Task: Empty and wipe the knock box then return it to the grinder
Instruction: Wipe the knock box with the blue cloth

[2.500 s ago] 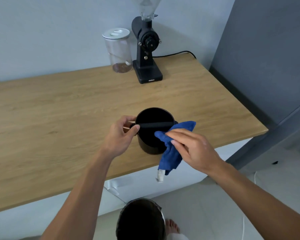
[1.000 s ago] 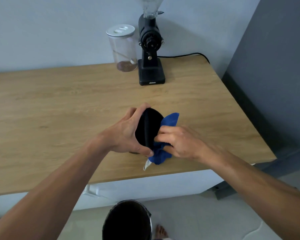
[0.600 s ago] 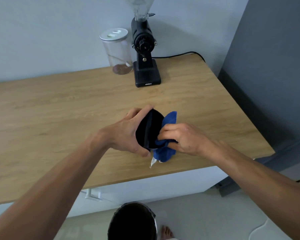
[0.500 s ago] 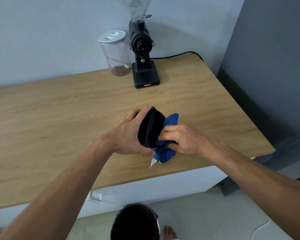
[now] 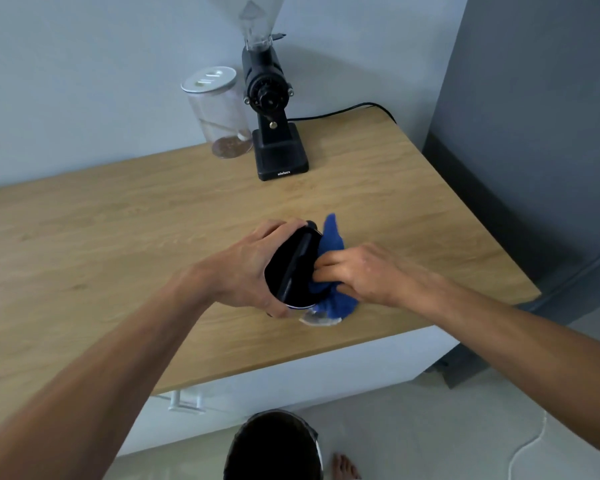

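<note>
The black knock box (image 5: 293, 271) is tipped on its side over the wooden counter (image 5: 118, 230), its mouth facing right and its knock bar running across the opening. My left hand (image 5: 246, 268) grips its body from the left. My right hand (image 5: 357, 271) presses a blue cloth (image 5: 329, 237) into the mouth, fingers partly inside. A white tag hangs below the cloth. The black grinder (image 5: 274, 126) stands at the back of the counter against the wall.
A clear jar (image 5: 219, 112) with a white lid stands left of the grinder. The grinder's black cord (image 5: 343, 112) runs right along the wall. A dark bin (image 5: 274, 445) sits on the floor below the counter's front edge, beside a bare foot (image 5: 343, 467).
The knock box went from upright to tipped on its side in my left hand. My right hand has pushed the cloth deeper into the mouth.
</note>
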